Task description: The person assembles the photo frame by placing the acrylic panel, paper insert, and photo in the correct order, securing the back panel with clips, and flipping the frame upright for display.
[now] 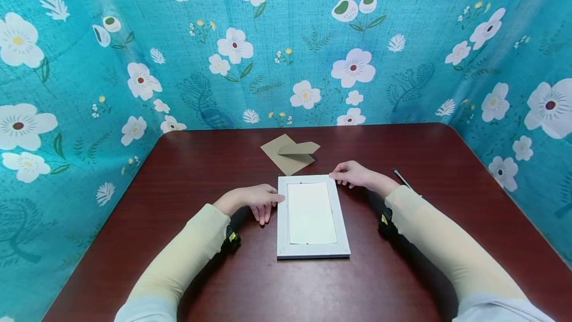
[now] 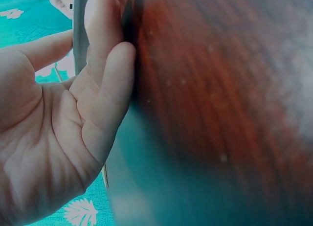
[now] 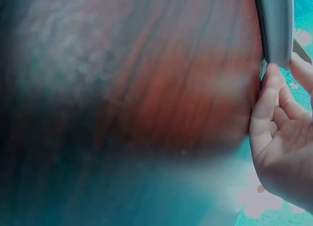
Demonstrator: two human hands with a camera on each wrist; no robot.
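A white picture frame (image 1: 341, 227) lies on the table with a cream sheet (image 1: 311, 212) inside its border. My left hand (image 1: 256, 199) grips the frame's left side, thumb on the border and the other fingers low beside the edge. In the left wrist view, the frame's grey side (image 2: 80, 35) shows between thumb and fingers. At the upper right corner, my right hand (image 1: 353, 174) pinches the frame between thumb and fingers. The right wrist view shows those fingertips (image 3: 274, 77) against the frame's edge (image 3: 278, 30).
Behind the frame lies a tan cardboard square (image 1: 290, 165) with a raised flap (image 1: 298, 148). A slim dark tool (image 1: 402, 178), partly hidden by the right forearm, lies at right. The dark red table (image 1: 214, 158) backs onto a blue flowered curtain (image 1: 277, 83).
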